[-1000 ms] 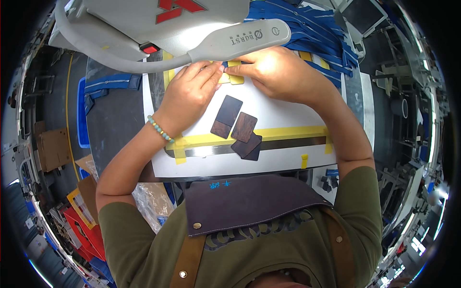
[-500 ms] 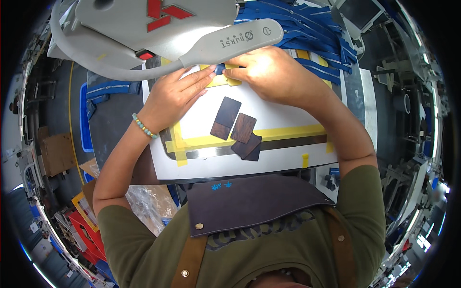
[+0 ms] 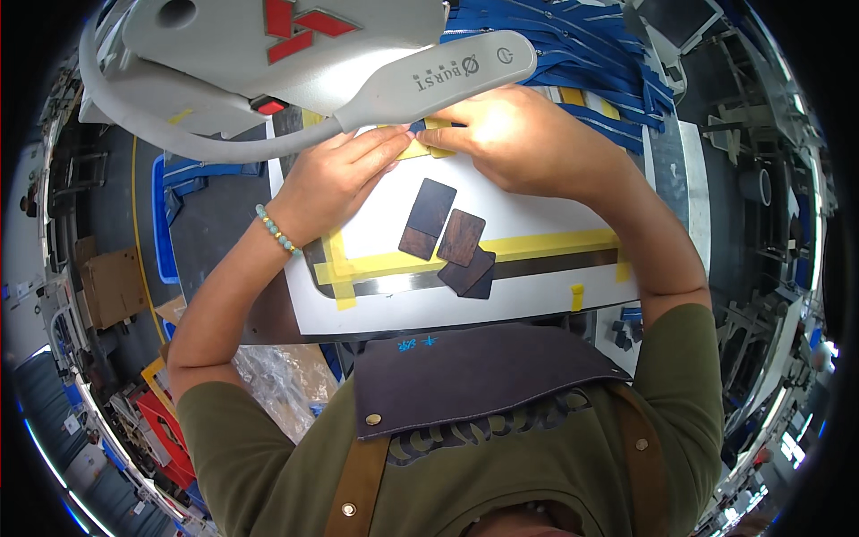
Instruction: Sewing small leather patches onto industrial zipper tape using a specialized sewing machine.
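Head view: left hand (image 3: 335, 179) has edged nearer right hand (image 3: 528, 143).

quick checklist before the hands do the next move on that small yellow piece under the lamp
1. Left hand on the small yellow piece: ok, fingertips touch it.
2. Right hand on the same piece: ok, fingers pinch its edge.
3. Piece fully visible: not ok, the grey lamp head covers part of it.
4. Flat dark brown rectangular pieces apart from both hands: ok, lying on the white work surface.
5. Yellow tape strips flat: ok.
6. Piece's alignment: cannot tell.
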Available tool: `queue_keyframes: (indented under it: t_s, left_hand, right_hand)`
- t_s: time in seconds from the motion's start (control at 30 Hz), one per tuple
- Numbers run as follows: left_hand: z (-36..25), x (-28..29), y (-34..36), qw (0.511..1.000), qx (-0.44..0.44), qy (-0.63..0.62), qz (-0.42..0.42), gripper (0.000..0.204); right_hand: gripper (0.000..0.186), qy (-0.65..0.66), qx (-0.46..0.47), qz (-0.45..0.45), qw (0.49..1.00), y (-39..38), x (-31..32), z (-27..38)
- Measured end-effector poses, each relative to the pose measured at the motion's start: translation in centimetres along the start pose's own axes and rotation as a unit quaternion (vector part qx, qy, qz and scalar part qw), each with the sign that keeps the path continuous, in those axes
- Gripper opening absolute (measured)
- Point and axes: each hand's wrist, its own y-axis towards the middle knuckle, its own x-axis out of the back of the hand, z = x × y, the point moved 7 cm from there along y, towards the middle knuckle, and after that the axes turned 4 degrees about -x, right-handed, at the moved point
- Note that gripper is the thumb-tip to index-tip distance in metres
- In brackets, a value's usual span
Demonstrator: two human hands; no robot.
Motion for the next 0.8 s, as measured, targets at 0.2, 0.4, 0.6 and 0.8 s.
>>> queue_keyframes:
  t_s: [0.2, 0.4, 0.6, 0.8]
  left_hand:
    - [-0.5, -0.1, 0.2, 0.999, -0.019, 0.036, -0.011, 0.031]
    - [-0.8, -0.7, -0.1, 0.994, -0.057, 0.096, -0.014, 0.030]
    - [-0.3, -0.9, -1.3, 0.996, -0.023, 0.077, 0.024, 0.033]
    - [-0.6, -0.5, -0.1, 0.997, -0.003, 0.070, 0.041, 0.032]
  right_hand:
    - [0.029, -0.007, 0.001, -0.003, 1.000, 0.0, -0.8, -0.1]
    - [0.029, -0.023, 0.001, -0.013, 1.000, 0.1, -0.9, 0.2]
    - [0.026, -0.025, -0.005, -0.025, 0.999, 0.1, -0.6, 0.3]
    - [0.028, 0.010, 0.001, -0.038, 0.999, 0.0, -0.3, 0.0]
